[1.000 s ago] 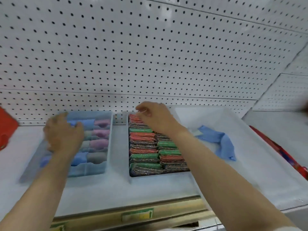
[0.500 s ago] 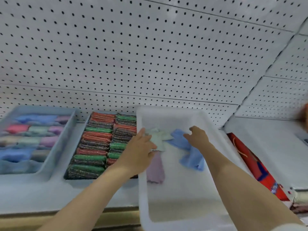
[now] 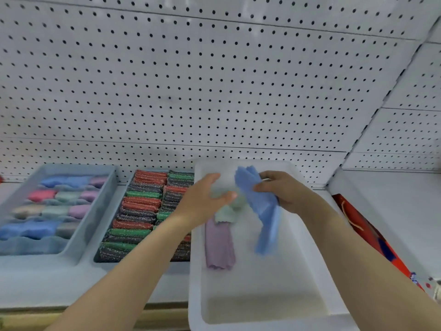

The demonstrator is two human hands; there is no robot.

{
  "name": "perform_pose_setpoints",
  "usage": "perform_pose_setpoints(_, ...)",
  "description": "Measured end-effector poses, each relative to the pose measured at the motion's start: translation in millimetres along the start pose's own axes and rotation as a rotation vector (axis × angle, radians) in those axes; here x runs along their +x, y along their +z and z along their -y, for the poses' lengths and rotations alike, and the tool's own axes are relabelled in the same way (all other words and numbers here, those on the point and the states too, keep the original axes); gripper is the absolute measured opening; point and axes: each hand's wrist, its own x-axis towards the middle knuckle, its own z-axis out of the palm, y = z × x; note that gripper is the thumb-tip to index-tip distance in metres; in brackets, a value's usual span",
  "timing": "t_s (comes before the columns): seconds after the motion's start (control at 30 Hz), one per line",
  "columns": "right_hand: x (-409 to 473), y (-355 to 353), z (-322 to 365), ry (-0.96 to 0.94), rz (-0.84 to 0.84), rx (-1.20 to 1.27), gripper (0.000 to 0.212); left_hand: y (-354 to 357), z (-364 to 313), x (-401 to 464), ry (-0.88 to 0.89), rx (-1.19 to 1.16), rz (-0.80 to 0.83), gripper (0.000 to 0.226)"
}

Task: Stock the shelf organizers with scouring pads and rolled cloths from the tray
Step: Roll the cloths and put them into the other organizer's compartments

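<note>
A white tray (image 3: 310, 278) sits on the shelf at centre right. My right hand (image 3: 284, 191) grips a blue cloth (image 3: 262, 206) and holds it lifted over the tray, its tail hanging down. My left hand (image 3: 205, 199) hovers over the tray's left side with fingers spread, just above a pale green cloth (image 3: 226, 215). A lilac cloth (image 3: 218, 244) lies flat in the tray. To the left stand an organizer packed with red, green and grey scouring pads (image 3: 140, 211) and a blue organizer (image 3: 95, 211) with rolled cloths (image 3: 55, 211).
A white pegboard wall (image 3: 191, 91) rises behind the shelf. A red package (image 3: 365, 230) lies to the right of the tray. The shelf's front edge with a price strip runs along the bottom left.
My right hand has picked the blue cloth up off the tray floor. My left hand moved from the organizers to the tray, and the view swung right.
</note>
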Motion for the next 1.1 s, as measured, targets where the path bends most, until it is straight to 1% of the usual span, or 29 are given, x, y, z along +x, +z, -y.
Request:
perform_pose_setpoints(0.03, -11, 5, 12, -0.072, 0.034, 0.066, 0.027, -3, -9, 5, -0.041, -0.182, 0.013, 0.068)
perform_pose_setpoints(0.07, -24, 13, 24, -0.129, 0.061, 0.118, 0.025, -6, -17, 10, -0.068, -0.335, 0.049, 0.059)
perform_pose_setpoints(0.1, -34, 21, 35, -0.183, 0.086, 0.154, 0.023, -10, -23, 15, -0.077, -0.456, 0.081, 0.047)
perform_pose_setpoints(0.17, -50, 35, 50, -0.260, 0.109, 0.182, 0.022, -19, -32, 21, -0.062, -0.670, 0.082, 0.028)
perform_pose_setpoints(0.2, -56, 42, 57, -0.285, 0.109, 0.191, 0.022, -25, -35, 21, -0.042, -0.759, 0.058, 0.023)
perform_pose_setpoints(0.27, -63, 54, 68, -0.308, 0.105, 0.248, 0.025, -38, -38, 21, 0.010, -0.824, -0.019, 0.017)
perform_pose_setpoints(0.37, -66, 72, 82, -0.313, 0.134, 0.346, 0.041, -61, -41, 15, 0.091, -0.792, -0.068, 0.020)
perform_pose_setpoints(0.4, -67, 78, 87, -0.313, 0.114, 0.366, 0.041, -70, -42, 12, 0.117, -0.771, -0.071, 0.018)
perform_pose_setpoints(0.47, -67, 88, 97, -0.322, 0.036, 0.414, 0.031, -89, -45, 5, 0.171, -0.735, -0.097, 0.010)
perform_pose_setpoints(0.53, -66, 95, 106, -0.360, -0.035, 0.455, 0.009, -111, -49, -2, 0.202, -0.726, -0.140, 0.007)
perform_pose_setpoints(0.57, -66, 97, 111, -0.400, -0.064, 0.451, 0.004, -122, -50, -5, 0.214, -0.717, -0.164, 0.009)
perform_pose_setpoints(0.63, -69, 103, 125, -0.498, -0.094, 0.401, 0.007, -147, -53, -11, 0.248, -0.679, -0.205, 0.012)
perform_pose_setpoints(0.73, -76, 113, 145, -0.615, -0.091, 0.392, 0.020, -173, -63, -22, 0.331, -0.604, -0.250, 0.012)
perform_pose_setpoints(0.8, -83, 119, 161, -0.669, -0.052, 0.406, 0.027, -190, -72, -30, 0.407, -0.562, -0.278, 0.012)
perform_pose_setpoints(0.87, -91, 122, 175, -0.720, 0.008, 0.409, 0.027, -206, -80, -39, 0.486, -0.552, -0.287, 0.010)
perform_pose_setpoints(0.93, -99, 124, 189, -0.763, 0.109, 0.467, 0.025, -219, -88, -45, 0.570, -0.583, -0.261, 0.010)
perform_pose_setpoints(1.0, -103, 133, 203, -0.757, 0.233, 0.554, 0.023, -228, -98, -49, 0.639, -0.609, -0.175, 0.001)
perform_pose_setpoints(1.03, -104, 140, 209, -0.741, 0.310, 0.577, 0.021, -230, -102, -50, 0.667, -0.595, -0.124, 0.007)
perform_pose_setpoints(1.1, -104, 158, 215, -0.713, 0.446, 0.569, 0.016, -229, -108, -51, 0.673, -0.562, -0.015, 0.011)
